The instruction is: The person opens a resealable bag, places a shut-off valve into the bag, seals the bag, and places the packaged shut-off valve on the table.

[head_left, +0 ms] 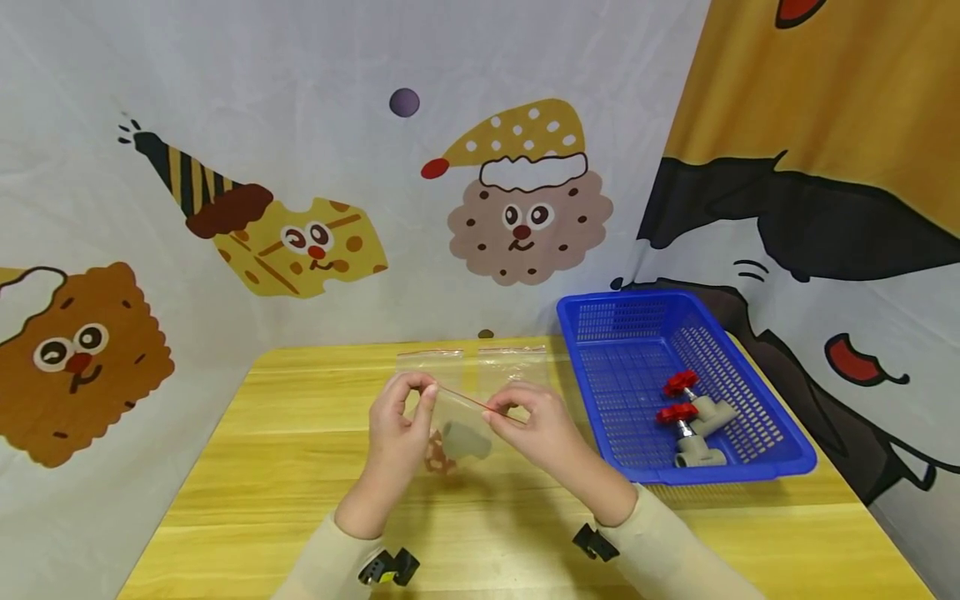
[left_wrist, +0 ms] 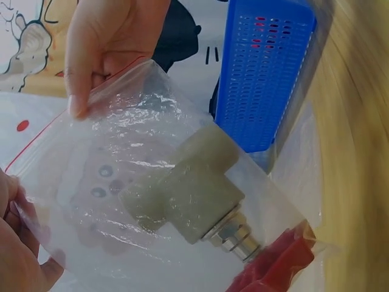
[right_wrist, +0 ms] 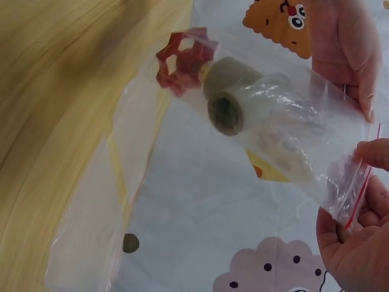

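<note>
A clear zip bag (left_wrist: 73,164) with a red strip along its mouth hangs above the table. Inside it is a grey-beige T-shaped pipe valve (left_wrist: 200,191) with a metal collar; its red handwheel (right_wrist: 182,64) points down at the bag's lower end. My left hand (head_left: 397,433) pinches one end of the red-lined edge between thumb and fingers. Toward the other end, my right hand (head_left: 543,425) pinches the same edge. The strip runs taut between both hands. Whether the seal is fully closed cannot be told.
A blue plastic basket (head_left: 615,367) stands at the right of the wooden table (head_left: 285,467), holding two similar valves (head_left: 697,454) with red handwheels. Two flat clear zip bags (head_left: 431,360) lie at the table's back edge. Behind hangs a cartoon-printed cloth (head_left: 420,250).
</note>
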The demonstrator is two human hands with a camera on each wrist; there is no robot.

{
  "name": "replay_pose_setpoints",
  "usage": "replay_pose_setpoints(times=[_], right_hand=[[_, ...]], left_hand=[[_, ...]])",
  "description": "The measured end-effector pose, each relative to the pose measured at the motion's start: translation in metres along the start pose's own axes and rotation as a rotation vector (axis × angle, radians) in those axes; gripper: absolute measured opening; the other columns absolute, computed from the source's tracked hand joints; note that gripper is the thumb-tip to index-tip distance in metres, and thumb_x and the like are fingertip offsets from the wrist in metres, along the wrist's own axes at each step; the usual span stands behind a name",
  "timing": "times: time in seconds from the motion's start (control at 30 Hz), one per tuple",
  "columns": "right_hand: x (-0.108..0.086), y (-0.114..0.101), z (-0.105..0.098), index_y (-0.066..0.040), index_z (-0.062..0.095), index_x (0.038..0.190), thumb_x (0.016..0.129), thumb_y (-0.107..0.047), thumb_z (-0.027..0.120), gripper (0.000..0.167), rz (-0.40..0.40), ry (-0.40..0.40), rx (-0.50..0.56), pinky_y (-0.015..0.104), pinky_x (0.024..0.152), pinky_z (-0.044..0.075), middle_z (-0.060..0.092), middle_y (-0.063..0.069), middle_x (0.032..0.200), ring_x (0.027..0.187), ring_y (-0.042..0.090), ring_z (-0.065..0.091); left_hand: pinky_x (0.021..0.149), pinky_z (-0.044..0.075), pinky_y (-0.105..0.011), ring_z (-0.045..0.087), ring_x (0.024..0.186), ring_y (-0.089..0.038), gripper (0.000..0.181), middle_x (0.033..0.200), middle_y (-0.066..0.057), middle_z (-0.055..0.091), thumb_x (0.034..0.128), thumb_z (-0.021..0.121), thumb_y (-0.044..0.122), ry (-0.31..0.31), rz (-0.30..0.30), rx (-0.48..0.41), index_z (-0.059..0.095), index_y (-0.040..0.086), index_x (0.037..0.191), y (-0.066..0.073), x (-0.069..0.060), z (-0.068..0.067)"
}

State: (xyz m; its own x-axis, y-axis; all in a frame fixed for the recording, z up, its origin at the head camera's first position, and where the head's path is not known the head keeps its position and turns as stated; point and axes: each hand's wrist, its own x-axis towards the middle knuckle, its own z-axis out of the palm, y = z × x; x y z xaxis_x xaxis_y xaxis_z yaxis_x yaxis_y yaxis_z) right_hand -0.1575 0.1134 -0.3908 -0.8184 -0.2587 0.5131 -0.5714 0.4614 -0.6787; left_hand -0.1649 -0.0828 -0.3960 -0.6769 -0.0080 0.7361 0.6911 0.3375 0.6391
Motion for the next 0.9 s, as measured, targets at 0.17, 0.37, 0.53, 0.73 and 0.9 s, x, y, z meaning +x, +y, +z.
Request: replay_pose_setpoints(times=[0.17,0.37,0.53,0.73,0.9], right_hand=[[-0.003,0.003,-0.003,-0.012,0.072,0.08,0.08,-0.013,0.076,0.004,-0.007,-0.003,-0.011,0.026,0.07,0.052,0.065,-0.009,0.076,0.072,0.005,0.059],[-0.006,0.007,-0.004,-0.012,0.071,0.079,0.08,-0.014,0.075,0.005,-0.041,0.01,-0.008,0.027,0.068,0.054,0.065,-0.009,0.077,0.072,0.005,0.059],[-0.009,0.011,-0.005,-0.01,0.071,0.08,0.081,-0.015,0.074,0.007,-0.047,0.015,0.005,0.031,0.068,0.055,0.065,-0.008,0.077,0.073,0.005,0.059],[-0.013,0.013,-0.007,-0.011,0.071,0.078,0.079,-0.011,0.075,0.004,-0.062,0.03,-0.014,0.028,0.066,0.054,0.064,-0.01,0.076,0.072,0.004,0.058],[-0.015,0.017,-0.008,-0.013,0.071,0.078,0.078,-0.009,0.075,0.006,-0.081,0.042,-0.037,0.023,0.067,0.052,0.064,-0.01,0.074,0.071,0.004,0.058]], left_hand=[[0.077,0.047,-0.02,0.054,0.08,-0.014,0.008,0.082,-0.008,0.061,0.0838,0.065,-0.007,0.014,0.017,-0.001,0.062,-0.001,0.086,-0.001,0.001,-0.001],[0.078,0.047,-0.017,0.055,0.08,-0.014,0.01,0.082,-0.008,0.061,0.0826,0.065,-0.009,0.035,-0.007,-0.008,0.062,0.0,0.086,-0.003,0.0,-0.001],[0.077,0.046,-0.015,0.055,0.079,-0.015,0.009,0.081,-0.011,0.061,0.0827,0.064,-0.01,0.059,-0.035,0.023,0.062,-0.002,0.085,0.0,0.001,-0.004],[0.077,0.046,-0.014,0.056,0.076,-0.019,0.006,0.077,-0.019,0.06,0.0821,0.062,-0.014,0.089,-0.018,0.041,0.06,-0.009,0.082,0.026,0.009,-0.01],[0.078,0.047,-0.012,0.056,0.076,-0.018,0.006,0.076,-0.02,0.06,0.0806,0.062,-0.016,0.101,-0.01,0.04,0.059,-0.012,0.081,0.031,0.012,-0.013]])
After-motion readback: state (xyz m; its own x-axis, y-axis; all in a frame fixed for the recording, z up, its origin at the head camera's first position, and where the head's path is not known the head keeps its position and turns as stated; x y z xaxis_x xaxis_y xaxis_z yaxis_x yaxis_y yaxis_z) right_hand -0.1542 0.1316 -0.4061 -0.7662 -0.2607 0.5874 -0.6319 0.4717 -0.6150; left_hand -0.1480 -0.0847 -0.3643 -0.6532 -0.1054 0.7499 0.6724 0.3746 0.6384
